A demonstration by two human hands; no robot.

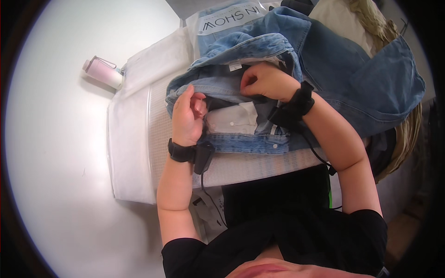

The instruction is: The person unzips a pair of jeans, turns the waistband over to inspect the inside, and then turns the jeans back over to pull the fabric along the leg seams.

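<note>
A pair of blue denim jeans lies in front of me with its waist spread apart, showing the inside, a white pocket lining and a small white label. My left hand is at the left side of the waist, its fingers curled in; whether cloth is between them is hidden. Over the inside of the waist, my right hand is closed, thumb against the bent forefinger at the denim. Its other fingertips are out of sight. Black straps with small devices and cables circle both wrists.
Beneath the jeans is a pale checked padded surface with clear plastic over its left part. A pink and white bottle lies on the white surface at the left. Behind are a printed clear bag, more denim and olive cloth.
</note>
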